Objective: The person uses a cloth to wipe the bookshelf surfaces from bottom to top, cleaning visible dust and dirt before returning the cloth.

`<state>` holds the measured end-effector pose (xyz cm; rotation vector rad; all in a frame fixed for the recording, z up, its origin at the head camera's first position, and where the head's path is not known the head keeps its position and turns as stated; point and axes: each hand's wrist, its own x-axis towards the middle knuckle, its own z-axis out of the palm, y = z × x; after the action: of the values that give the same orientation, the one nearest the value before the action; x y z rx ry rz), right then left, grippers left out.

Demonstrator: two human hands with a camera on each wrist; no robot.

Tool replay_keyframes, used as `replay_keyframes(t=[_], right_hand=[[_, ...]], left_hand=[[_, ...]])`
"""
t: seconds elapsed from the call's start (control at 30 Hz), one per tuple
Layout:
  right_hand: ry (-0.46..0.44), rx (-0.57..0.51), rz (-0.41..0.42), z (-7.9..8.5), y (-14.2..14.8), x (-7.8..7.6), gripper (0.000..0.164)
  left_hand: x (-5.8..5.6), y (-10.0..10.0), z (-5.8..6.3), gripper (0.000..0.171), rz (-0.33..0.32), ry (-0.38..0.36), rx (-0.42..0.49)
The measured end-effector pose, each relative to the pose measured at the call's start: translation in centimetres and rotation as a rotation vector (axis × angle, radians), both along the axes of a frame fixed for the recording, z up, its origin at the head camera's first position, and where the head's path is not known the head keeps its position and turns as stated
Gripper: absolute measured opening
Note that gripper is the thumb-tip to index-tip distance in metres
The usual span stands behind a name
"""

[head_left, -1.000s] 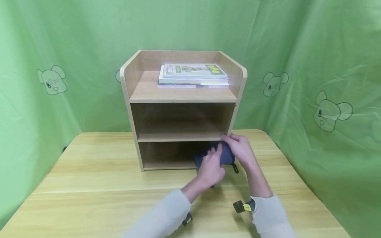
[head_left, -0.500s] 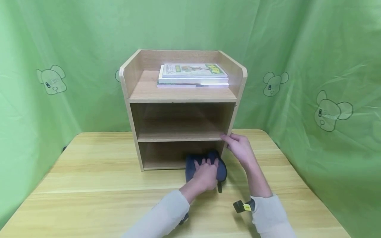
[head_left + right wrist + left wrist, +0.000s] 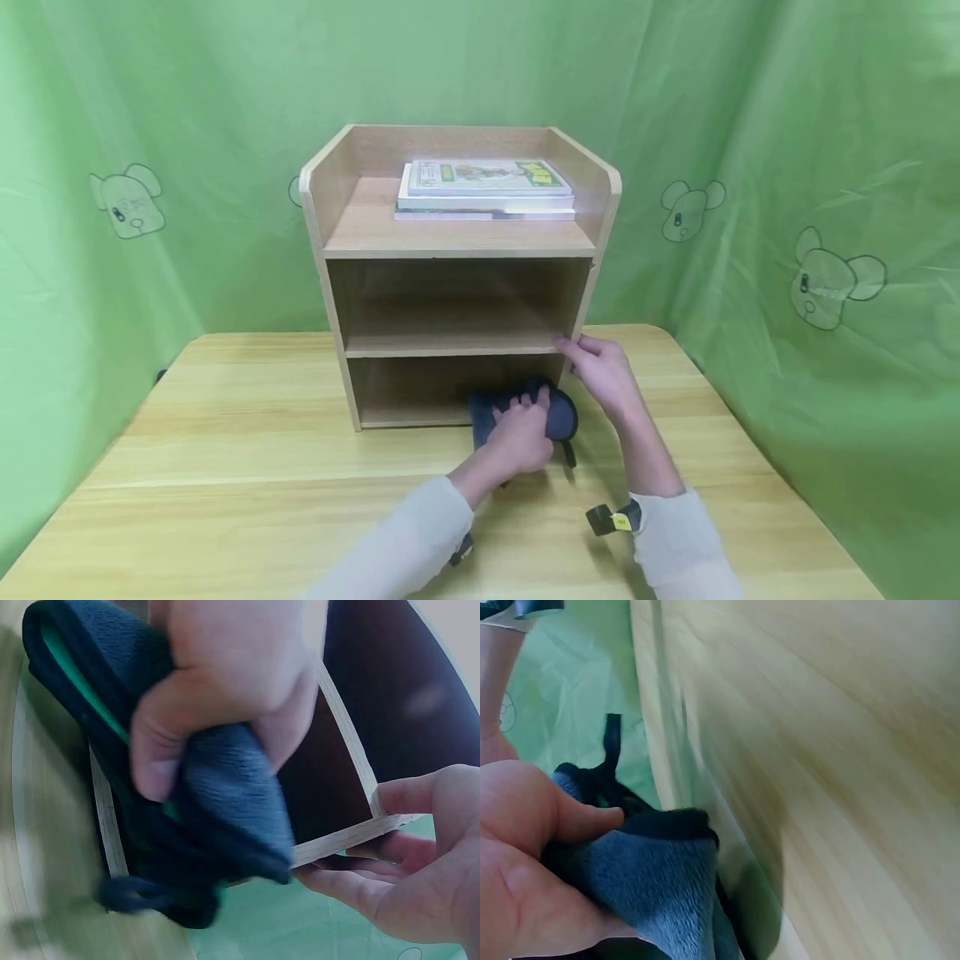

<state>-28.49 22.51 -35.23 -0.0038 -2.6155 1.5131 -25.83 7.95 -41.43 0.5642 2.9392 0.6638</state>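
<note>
A dark blue plush cleaning cloth (image 3: 561, 414) with black edging and a hanging loop is bunched in my left hand (image 3: 522, 435), in front of the lower right compartment of the wooden shelf (image 3: 461, 252). The left wrist view shows my thumb pressed on the fuzzy cloth (image 3: 652, 881) with its loop sticking up. In the right wrist view, green shows along a fold. My right hand (image 3: 602, 372) grips the shelf's right side panel at the middle board, thumb in front and fingers round the outside. Some fingertips of my left hand are hidden in the wrist views.
A stack of books (image 3: 485, 192) lies on the shelf's top. The shelf stands at the back of a light wooden table (image 3: 247, 500). Green curtains (image 3: 480, 62) with mouse drawings hang behind and at both sides.
My left hand has drawn the cloth from the shelf's right side edge down and left, then shifted it slightly right. My right hand keeps its hold on the shelf.
</note>
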Motion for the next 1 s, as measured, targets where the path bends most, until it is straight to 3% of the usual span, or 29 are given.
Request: replay_keyframes(t=[0.07, 0.33, 0.5, 0.63, 0.83, 1.0], right_hand=[[-0.001, -0.001, -0.001, 0.0, 0.0, 0.0, 0.047], [0.020, -0.010, -0.021, -0.2, 0.0, -0.3, 0.044], [0.015, -0.025, -0.024, -0.3, 0.0, -0.3, 0.044], [0.017, -0.035, -0.019, -0.3, -0.2, -0.4, 0.043], [0.022, -0.030, -0.022, -0.3, -0.2, -0.5, 0.043], [0.027, -0.013, -0.020, -0.3, -0.2, -0.4, 0.045]], left_hand=[[0.0, 0.0, 0.3, 0.085, -0.004, 0.014, 0.060], [0.2, 0.5, 1.4, 0.081, 0.011, 0.195, 0.291], [0.5, 0.8, 1.9, 0.080, 0.036, 0.249, 0.389], [0.5, 0.7, 1.8, 0.083, 0.042, 0.258, 0.373], [0.0, 0.3, 1.5, 0.084, 0.009, 0.338, 0.242], [-0.3, 0.2, 1.2, 0.083, 0.011, 0.293, 0.164]])
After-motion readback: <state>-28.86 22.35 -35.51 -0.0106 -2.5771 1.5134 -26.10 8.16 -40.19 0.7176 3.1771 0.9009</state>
